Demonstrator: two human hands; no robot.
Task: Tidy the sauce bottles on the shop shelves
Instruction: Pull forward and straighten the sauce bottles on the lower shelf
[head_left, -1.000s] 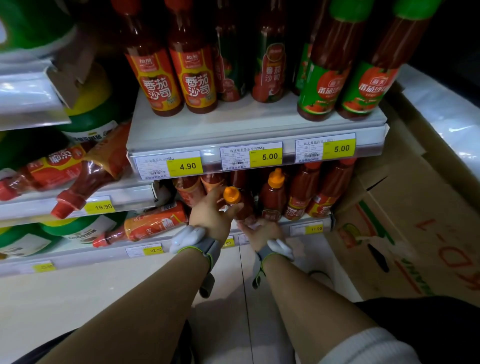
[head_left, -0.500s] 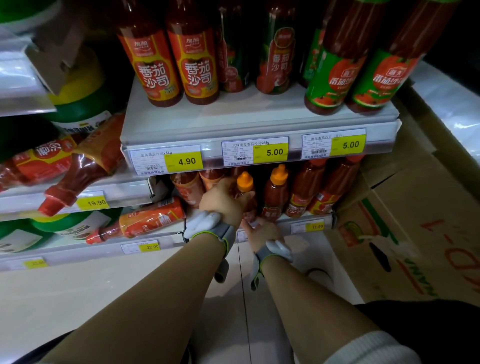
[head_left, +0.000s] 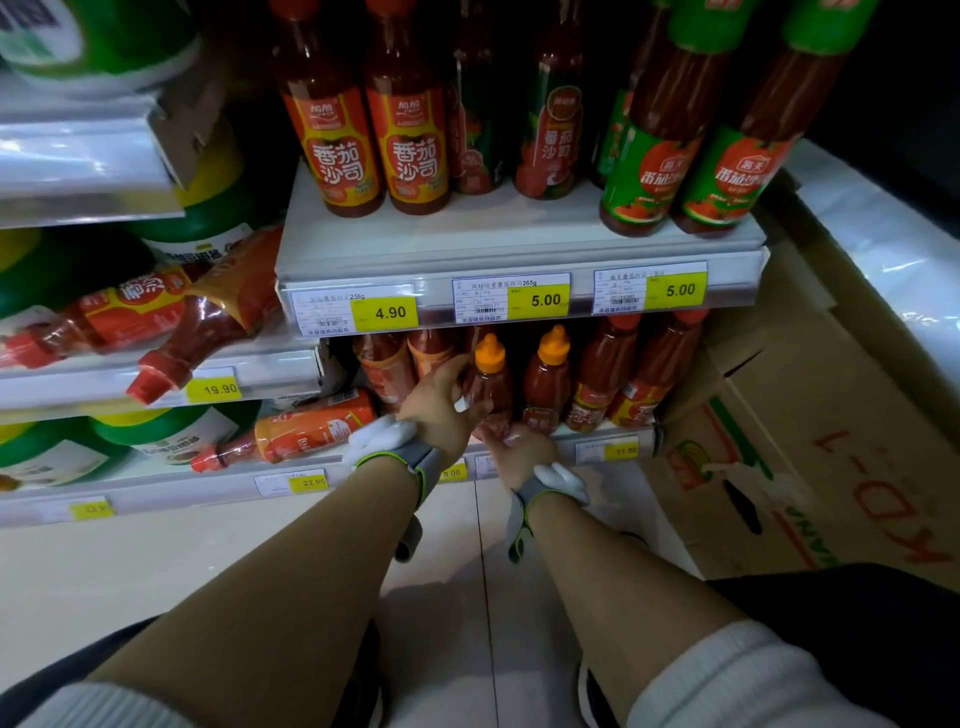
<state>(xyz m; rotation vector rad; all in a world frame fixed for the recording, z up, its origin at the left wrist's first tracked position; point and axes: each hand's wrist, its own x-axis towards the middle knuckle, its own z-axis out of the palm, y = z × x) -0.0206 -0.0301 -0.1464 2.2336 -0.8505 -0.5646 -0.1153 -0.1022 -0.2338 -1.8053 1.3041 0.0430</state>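
Held bottle: an orange-capped sauce bottle (head_left: 491, 387) stands on the lowest shelf (head_left: 597, 431), front row, under the 5.00 price tag (head_left: 511, 299).
Axis: long axis upright, the orange nozzle pointing up and a touch toward the camera.
Left hand (head_left: 441, 410): wrapped round the bottle's left side at mid-body, fingers curled on it, the cap clear above the hand.
Right hand (head_left: 519, 449): palm up at the bottle's foot, touching its base from the front; whether the fingers close around it cannot be told.
Neighbour: a second orange-capped bottle (head_left: 548, 382) stands upright just to the right, apart from both hands.
Left bay: a fallen bottle (head_left: 306, 431) lies on its side, red cap pointing left, beside the left wrist.
Upper shelf (head_left: 519, 244): tall ketchup bottles (head_left: 374, 130) stand upright in a row.
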